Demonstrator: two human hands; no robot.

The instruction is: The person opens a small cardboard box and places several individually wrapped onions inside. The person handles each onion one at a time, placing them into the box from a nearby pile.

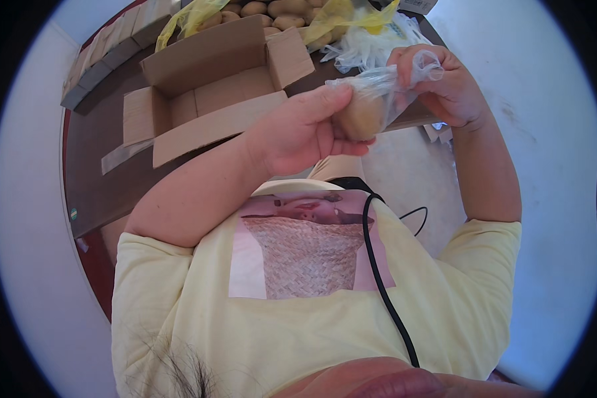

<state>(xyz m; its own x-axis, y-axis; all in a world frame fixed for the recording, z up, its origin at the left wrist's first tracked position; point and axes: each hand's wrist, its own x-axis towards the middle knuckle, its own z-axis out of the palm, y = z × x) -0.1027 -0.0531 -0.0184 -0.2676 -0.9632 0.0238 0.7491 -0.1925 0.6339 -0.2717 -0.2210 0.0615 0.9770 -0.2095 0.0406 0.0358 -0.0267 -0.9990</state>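
A brown, rounded fruit or potato is inside a clear plastic bag in front of me. My left hand holds it through the film, thumb on top and fingers beneath. The bag's gathered upper end is pinched in my right hand. Just left of my hands, an open cardboard box stands on the dark table with its flaps spread; the part of its inside that shows holds nothing.
Many similar brown fruits or potatoes lie at the back among yellow plastic bags. Clear plastic bags are heaped beside them. A row of small boxes lines the dark table's far left. A black cable hangs over my shirt.
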